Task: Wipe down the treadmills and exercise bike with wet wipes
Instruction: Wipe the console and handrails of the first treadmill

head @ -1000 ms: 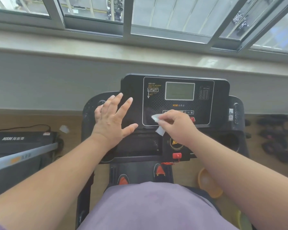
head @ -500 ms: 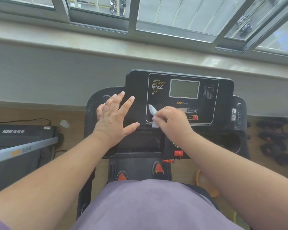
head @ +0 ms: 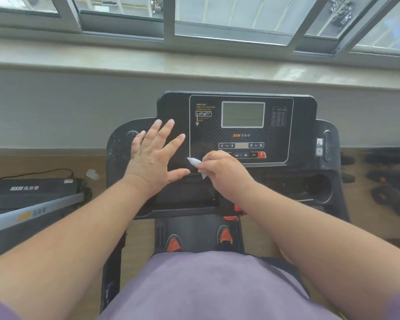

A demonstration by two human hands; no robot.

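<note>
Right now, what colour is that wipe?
White; the wipe shows best in the head view, pinched by the right hand.

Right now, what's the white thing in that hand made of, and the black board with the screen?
The wet wipe looks like thin, soft cloth-like paper: it crumples in the right hand. The console looks like hard matte black plastic, and its screen like smooth, glossy plastic or glass, since it looks flat and shiny.
</note>
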